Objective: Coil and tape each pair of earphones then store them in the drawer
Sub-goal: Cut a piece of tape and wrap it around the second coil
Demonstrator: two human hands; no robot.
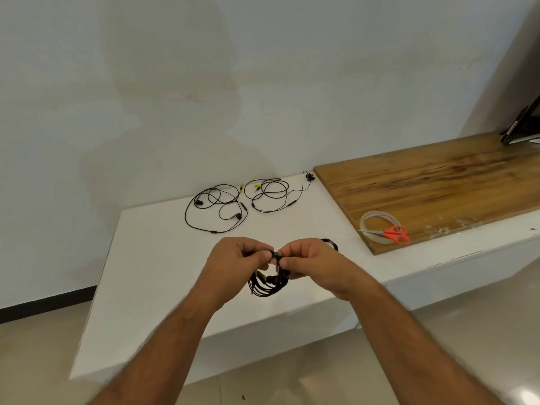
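Holding a coiled pair of black earphones (267, 283) above the white table (152, 258), the left hand (233, 263) and the right hand (309, 263) both pinch the top of the coil with curled fingers. The loops hang down below the hands. At 12 o'clock from the hands, two loose pairs of earphones (216, 207) (274, 192) lie side by side on the table. At 2 o'clock, orange scissors (391, 233) lie on a roll of clear tape (369, 219) on a wooden board (438, 185).

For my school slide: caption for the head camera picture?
Both hands pinch a coiled earphone bundle above the white table.
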